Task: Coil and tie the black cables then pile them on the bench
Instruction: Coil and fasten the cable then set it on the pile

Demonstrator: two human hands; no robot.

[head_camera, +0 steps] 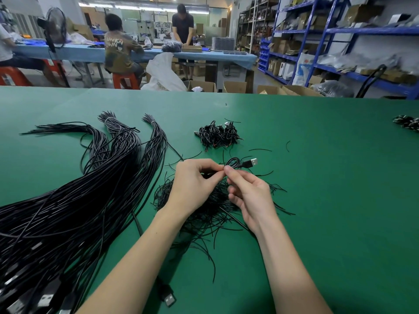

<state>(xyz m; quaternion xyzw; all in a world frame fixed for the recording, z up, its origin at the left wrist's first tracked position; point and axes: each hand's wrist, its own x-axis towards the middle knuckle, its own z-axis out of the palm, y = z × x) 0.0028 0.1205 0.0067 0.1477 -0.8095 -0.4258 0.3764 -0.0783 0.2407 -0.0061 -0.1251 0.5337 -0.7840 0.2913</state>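
My left hand [192, 180] and my right hand [251, 196] meet above the green bench [328, 177], both pinching a small coiled black cable [233, 163] whose USB plug [251, 162] sticks out to the right. A thin black tie seems to be held between the fingertips at the coil. Under my hands lies a loose heap of thin black ties [204, 214]. Further back sits a pile of coiled, tied cables [217, 134]. A big bundle of long uncoiled black cables [79, 196] spreads across the left side.
Another small heap of coiled cables [407, 122] lies at the far right edge. A loose USB plug [169, 298] rests near my left forearm. Beyond the bench are cardboard boxes, blue shelving [340, 30] and two people at a blue table [136, 53].
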